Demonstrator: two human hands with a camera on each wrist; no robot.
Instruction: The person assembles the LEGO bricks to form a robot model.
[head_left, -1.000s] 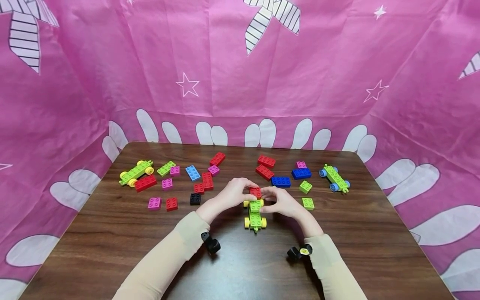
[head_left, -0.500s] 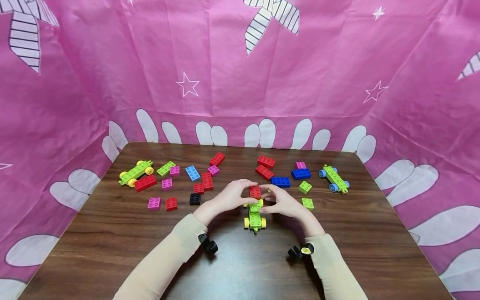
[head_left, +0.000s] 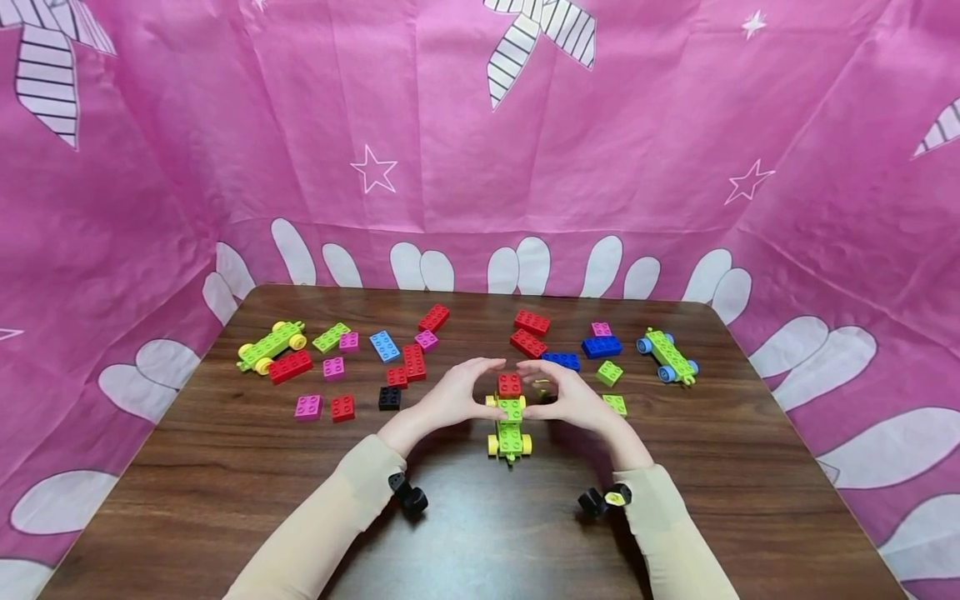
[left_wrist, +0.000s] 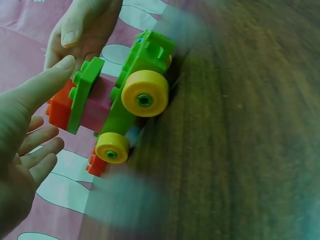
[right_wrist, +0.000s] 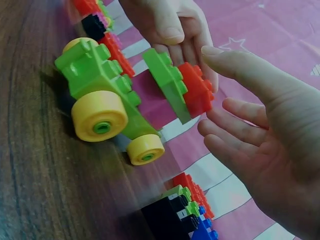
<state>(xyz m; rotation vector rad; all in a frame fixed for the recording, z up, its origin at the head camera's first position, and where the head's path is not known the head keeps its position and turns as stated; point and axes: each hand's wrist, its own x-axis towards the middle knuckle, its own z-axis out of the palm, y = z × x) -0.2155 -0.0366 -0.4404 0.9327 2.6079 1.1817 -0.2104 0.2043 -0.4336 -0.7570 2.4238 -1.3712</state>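
In the middle of the table stands a toy car: a lime green wheeled base (head_left: pixel 510 437) with yellow wheels. Stacked on it are a pink brick (right_wrist: pixel 154 102), a lime green brick (right_wrist: pixel 167 86) and, topmost at the far end, a red brick (head_left: pixel 509 383). My left hand (head_left: pixel 457 396) curves loosely at the car's left side, thumb tip near the lime green brick. Mirroring it on the right is my right hand (head_left: pixel 573 402), fingers spread. Both wrist views show a gap between the fingers and the red brick; neither hand grips anything.
Loose bricks lie left of the hands, including a black brick (head_left: pixel 389 398) and a light blue brick (head_left: pixel 385 346). A yellow-wheeled base (head_left: pixel 272 345) sits far left, a blue-wheeled base (head_left: pixel 667 358) far right. Blue bricks (head_left: pixel 602 347) lie behind my right hand. Pink cloth (head_left: pixel 465 167) hangs behind the table.
Both hands have loosened from the red brick and spread apart, baring more of it. The car stays in place.
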